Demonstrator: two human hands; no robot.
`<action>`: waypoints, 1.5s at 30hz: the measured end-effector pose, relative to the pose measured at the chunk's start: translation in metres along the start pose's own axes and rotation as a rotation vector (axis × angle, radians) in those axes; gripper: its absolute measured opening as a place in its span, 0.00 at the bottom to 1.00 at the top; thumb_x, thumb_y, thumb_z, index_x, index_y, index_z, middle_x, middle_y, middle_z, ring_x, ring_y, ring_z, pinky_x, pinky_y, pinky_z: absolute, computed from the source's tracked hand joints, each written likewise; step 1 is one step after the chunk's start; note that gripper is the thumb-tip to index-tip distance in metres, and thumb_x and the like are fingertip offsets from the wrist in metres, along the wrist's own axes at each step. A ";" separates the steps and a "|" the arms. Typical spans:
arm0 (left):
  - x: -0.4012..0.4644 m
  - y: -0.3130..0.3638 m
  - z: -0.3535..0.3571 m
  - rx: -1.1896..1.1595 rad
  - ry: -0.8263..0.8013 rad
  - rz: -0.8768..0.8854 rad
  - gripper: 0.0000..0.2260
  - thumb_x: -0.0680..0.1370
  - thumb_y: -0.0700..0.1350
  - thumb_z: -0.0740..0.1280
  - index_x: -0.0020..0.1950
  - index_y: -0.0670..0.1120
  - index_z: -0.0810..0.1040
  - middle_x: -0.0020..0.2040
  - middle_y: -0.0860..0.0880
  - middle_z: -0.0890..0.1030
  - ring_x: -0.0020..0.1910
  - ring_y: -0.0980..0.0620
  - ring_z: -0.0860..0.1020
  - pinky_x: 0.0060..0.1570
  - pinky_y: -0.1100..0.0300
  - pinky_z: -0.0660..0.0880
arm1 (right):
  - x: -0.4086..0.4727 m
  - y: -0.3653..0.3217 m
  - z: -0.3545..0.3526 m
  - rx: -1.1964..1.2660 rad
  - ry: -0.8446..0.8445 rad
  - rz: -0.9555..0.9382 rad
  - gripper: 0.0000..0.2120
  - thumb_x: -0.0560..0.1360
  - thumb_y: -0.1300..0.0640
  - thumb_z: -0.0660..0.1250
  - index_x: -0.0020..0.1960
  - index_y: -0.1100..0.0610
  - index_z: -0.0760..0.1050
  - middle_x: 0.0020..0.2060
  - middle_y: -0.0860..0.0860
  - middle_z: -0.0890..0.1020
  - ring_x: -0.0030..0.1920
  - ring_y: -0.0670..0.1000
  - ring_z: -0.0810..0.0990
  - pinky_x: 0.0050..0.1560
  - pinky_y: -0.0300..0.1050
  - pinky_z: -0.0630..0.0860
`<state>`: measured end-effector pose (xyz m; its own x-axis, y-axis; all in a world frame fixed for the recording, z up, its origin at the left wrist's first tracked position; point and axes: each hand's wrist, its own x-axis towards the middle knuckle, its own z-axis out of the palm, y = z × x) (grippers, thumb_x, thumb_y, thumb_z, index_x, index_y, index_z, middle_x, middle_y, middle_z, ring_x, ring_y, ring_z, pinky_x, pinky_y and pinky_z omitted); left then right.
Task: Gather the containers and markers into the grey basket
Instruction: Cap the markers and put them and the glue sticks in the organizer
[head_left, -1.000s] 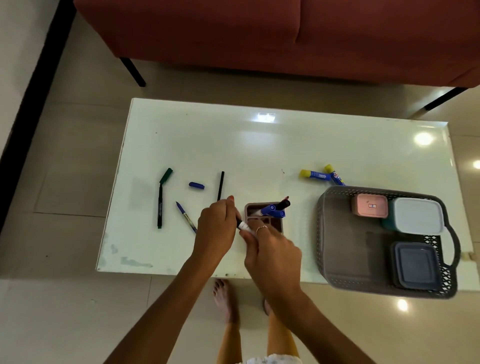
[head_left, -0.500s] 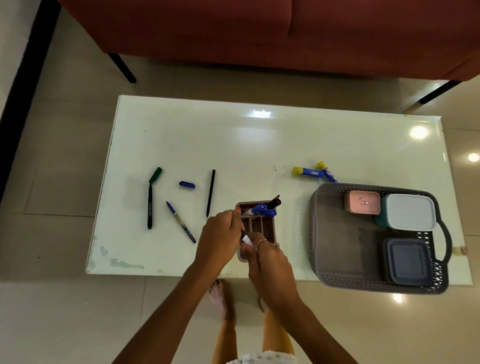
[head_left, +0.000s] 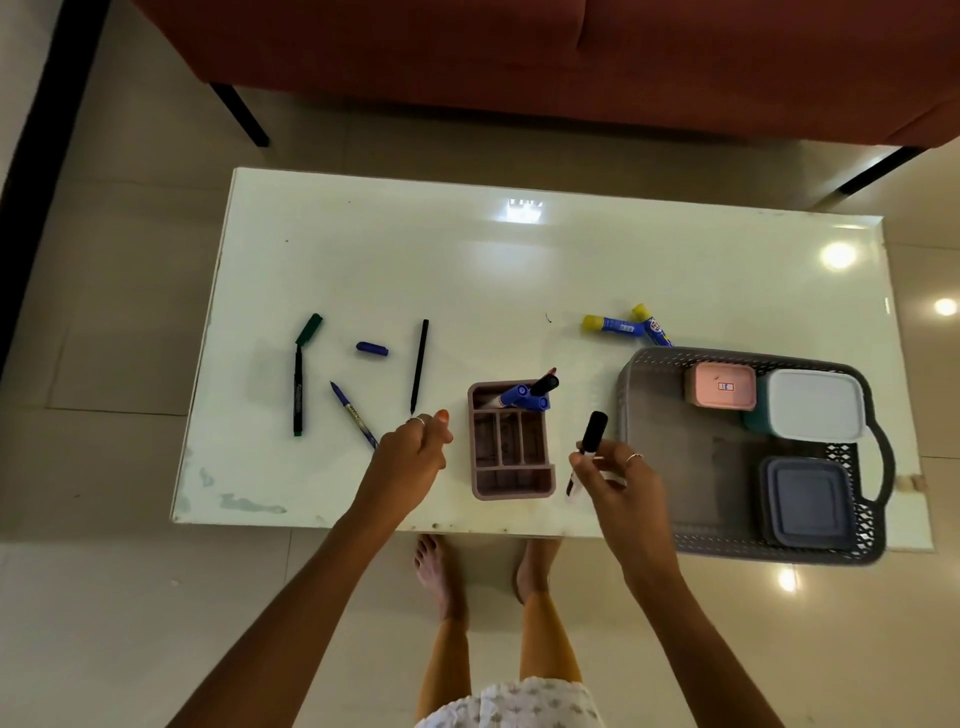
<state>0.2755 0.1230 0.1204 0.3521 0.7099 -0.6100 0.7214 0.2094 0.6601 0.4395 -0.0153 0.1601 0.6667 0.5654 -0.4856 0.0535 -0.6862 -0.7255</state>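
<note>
The grey basket sits at the table's right end and holds a pink box, a white-lidded teal container and a dark grey container. My right hand holds a black-capped marker between the basket and a pink divided organiser. Several markers lie in the organiser's far end. My left hand, fingers curled with nothing visible in it, hovers left of the organiser. A black pen, blue pen, blue cap, black marker and green cap lie left.
Two blue glue sticks with yellow caps lie just beyond the basket's far rim. The white table has its near edge by my bare feet. A red sofa stands behind the table.
My hands have separated. The right hand moved right with the black-capped marker, away from the organiser. The left hand drew back to the left of it.
</note>
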 end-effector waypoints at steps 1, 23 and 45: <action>0.000 -0.004 0.001 -0.026 -0.006 -0.027 0.17 0.82 0.53 0.53 0.46 0.45 0.76 0.33 0.50 0.77 0.32 0.54 0.74 0.39 0.61 0.72 | 0.000 0.000 0.000 0.019 0.019 0.004 0.05 0.75 0.55 0.67 0.51 0.52 0.75 0.43 0.46 0.79 0.43 0.40 0.77 0.37 0.30 0.71; -0.015 -0.079 -0.011 -0.073 -0.018 -0.283 0.15 0.82 0.49 0.55 0.43 0.43 0.76 0.33 0.48 0.77 0.28 0.53 0.74 0.30 0.66 0.68 | 0.002 0.025 0.038 -0.153 -0.055 0.051 0.11 0.74 0.65 0.67 0.55 0.58 0.78 0.51 0.54 0.82 0.49 0.48 0.78 0.48 0.35 0.71; 0.003 -0.111 -0.059 -0.148 0.027 -0.297 0.15 0.82 0.49 0.55 0.40 0.46 0.74 0.32 0.48 0.77 0.28 0.52 0.74 0.30 0.64 0.68 | 0.001 -0.056 0.150 -0.476 -0.268 -0.505 0.09 0.76 0.61 0.64 0.55 0.56 0.77 0.59 0.50 0.75 0.61 0.48 0.72 0.62 0.36 0.68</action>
<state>0.1611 0.1416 0.0712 0.1219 0.6205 -0.7747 0.6952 0.5037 0.5128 0.3255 0.0920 0.1270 0.2743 0.9152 -0.2952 0.6627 -0.4023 -0.6316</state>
